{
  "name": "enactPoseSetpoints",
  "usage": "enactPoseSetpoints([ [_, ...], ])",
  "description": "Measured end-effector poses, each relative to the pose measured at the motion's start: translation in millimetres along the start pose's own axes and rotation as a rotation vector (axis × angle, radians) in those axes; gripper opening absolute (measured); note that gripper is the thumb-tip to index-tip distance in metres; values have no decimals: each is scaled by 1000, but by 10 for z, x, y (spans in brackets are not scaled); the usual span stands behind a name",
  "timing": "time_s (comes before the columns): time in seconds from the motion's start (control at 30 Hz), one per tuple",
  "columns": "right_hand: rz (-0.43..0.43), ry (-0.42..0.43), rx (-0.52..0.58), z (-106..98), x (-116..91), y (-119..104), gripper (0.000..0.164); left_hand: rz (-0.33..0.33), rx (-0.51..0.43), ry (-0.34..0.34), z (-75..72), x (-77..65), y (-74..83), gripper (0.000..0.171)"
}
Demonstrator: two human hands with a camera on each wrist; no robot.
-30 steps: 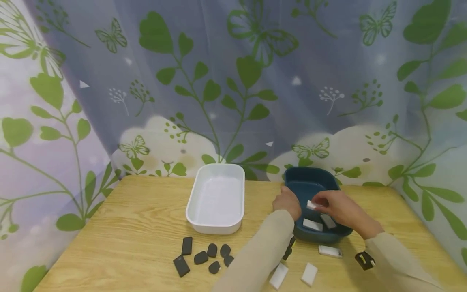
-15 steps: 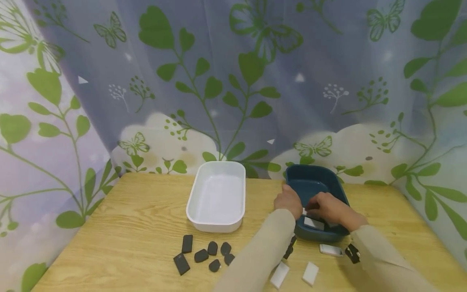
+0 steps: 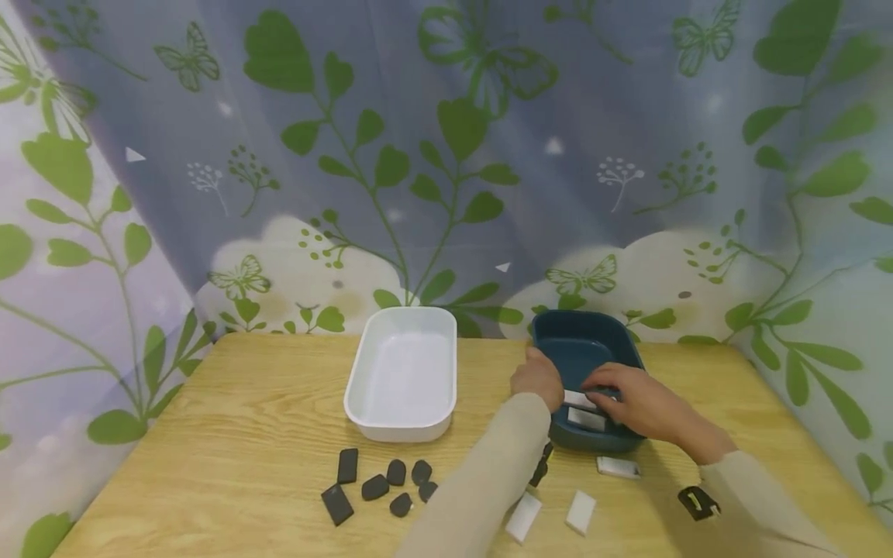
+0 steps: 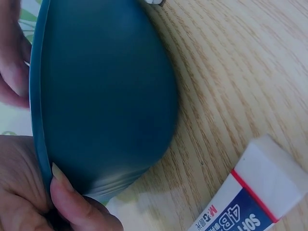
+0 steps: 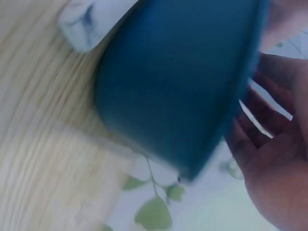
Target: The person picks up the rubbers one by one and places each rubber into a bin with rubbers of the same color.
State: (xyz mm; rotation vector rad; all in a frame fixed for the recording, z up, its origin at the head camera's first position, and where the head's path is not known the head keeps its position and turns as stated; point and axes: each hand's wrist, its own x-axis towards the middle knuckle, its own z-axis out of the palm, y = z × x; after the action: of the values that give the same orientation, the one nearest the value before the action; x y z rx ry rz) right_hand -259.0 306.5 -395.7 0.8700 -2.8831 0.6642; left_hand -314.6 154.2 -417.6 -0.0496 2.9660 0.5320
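Note:
In the head view, my left hand (image 3: 538, 378) holds the left side of a dark blue basin (image 3: 596, 440). The left wrist view shows its thumb (image 4: 77, 207) pressed against the outside of the basin below the rim. My right hand (image 3: 645, 399) reaches over the basin's right side, its thumb and index finger apart at the end of a white eraser (image 3: 578, 400). A second white eraser (image 3: 586, 419) lies nearly parallel on the basin floor. In the right wrist view the fingers (image 5: 269, 113) reach behind the rim, fingertips hidden.
White blocks (image 3: 580, 512) lie on the table before the basin; one is a printed 4B eraser (image 4: 240, 192). A white basin (image 3: 401, 430) stands to the left. Before it lie two black rectangular pieces (image 3: 347, 466) and several dark rounded pieces (image 3: 374, 487). A patterned curtain (image 3: 446, 155) hangs behind.
My right hand carried a white eraser left and down beside the other one, then drew slightly back right. My left hand keeps its place on the basin. The head view shifted a little.

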Motion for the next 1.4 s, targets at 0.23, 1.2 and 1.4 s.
enactPoseSetpoints([
  [0.23,-67,108,-61,-217,-316,-156,17,7,-4,9,8,21,-12,52],
  [1.2,-39,-70,-157,437,-795,-131,26,10,-5,18,3,-23,-10,52],
  [1.4,121,-88,-153,435,-725,-200,18,13,22,26,3,-31,-9,50],
])
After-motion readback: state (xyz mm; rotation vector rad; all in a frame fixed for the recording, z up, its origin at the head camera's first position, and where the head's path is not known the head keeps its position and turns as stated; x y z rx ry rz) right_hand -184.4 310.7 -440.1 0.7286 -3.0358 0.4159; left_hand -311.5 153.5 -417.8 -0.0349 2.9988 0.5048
